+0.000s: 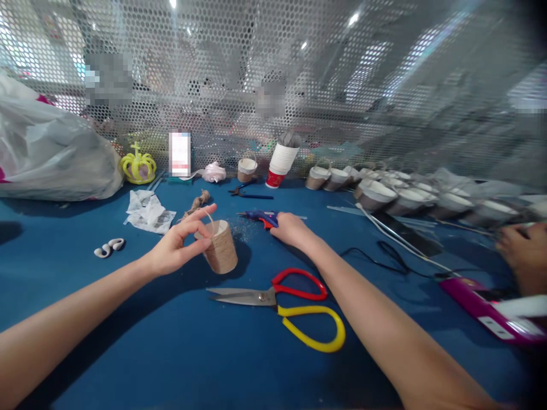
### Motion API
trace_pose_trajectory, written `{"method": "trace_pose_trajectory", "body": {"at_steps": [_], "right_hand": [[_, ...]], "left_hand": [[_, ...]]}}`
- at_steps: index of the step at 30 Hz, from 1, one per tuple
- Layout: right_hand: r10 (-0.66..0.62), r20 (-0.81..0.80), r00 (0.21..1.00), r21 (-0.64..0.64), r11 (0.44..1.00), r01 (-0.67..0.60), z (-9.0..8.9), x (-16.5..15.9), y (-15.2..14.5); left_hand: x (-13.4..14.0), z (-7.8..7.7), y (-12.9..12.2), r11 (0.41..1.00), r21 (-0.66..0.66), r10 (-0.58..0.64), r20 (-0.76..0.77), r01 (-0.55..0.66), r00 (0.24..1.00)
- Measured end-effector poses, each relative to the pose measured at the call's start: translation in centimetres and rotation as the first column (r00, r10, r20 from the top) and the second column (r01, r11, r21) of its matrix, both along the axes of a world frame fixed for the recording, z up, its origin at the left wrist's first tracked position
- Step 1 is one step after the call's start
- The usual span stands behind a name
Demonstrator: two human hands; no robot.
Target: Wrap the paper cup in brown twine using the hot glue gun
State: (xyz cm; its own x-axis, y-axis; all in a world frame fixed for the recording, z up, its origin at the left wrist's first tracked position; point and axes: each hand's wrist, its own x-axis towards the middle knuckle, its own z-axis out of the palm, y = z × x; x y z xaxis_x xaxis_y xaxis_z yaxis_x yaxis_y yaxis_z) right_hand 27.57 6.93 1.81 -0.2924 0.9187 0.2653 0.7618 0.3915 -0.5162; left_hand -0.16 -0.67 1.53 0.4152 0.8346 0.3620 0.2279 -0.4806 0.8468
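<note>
My left hand [182, 242] is closed at the rim of a small twine-wrapped cup [222, 250], with thumb and fingers around the side of a thin loop handle. The cup is tilted a little and has a pale inside. My right hand [293, 230] grips a blue hot glue gun [267, 217] with a red trigger, lying low over the table, its nozzle pointing left toward the cup. In front of both hands lies a large pair of scissors [262, 297] with one red and one yellow handle. A bundle of twine [200, 200] rests behind my left hand.
Blue-handled pliers [252, 195], a stack of paper cups [282, 162] and a finished small basket [247, 169] stand at the back. Several similar baskets [410, 199] fill the right side. A purple power strip [482, 310] and another person's hand [523, 250] are at far right.
</note>
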Motion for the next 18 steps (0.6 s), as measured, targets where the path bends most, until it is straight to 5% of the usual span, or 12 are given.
{"method": "trace_pose_trajectory", "body": {"at_steps": [3, 5, 13, 18], "right_hand": [[-0.242, -0.144, 0.96, -0.166, 0.962, 0.217, 0.1, -0.5, 0.2], [-0.304, -0.228, 0.925, -0.239, 0.938, 0.25, 1.0, -0.9, -0.4], [-0.083, -0.467, 0.88, -0.356, 0.929, -0.102, 4.5, -2.9, -7.7], [-0.023, -0.218, 0.976, -0.27, 0.962, -0.038, 4.1, -3.8, -11.1]], "left_hand": [[0.1, 0.0, -0.1, 0.999, 0.036, 0.007, -0.009, -0.007, 1.0], [0.2, -0.1, -0.1, 1.0, 0.029, -0.001, -0.004, 0.002, 1.0], [0.0, -0.6, 0.3, 0.999, -0.015, -0.045, 0.041, 0.045, 0.998], [0.1, -0.8, 0.3, 0.999, -0.041, -0.026, 0.056, 0.028, 0.998]]}}
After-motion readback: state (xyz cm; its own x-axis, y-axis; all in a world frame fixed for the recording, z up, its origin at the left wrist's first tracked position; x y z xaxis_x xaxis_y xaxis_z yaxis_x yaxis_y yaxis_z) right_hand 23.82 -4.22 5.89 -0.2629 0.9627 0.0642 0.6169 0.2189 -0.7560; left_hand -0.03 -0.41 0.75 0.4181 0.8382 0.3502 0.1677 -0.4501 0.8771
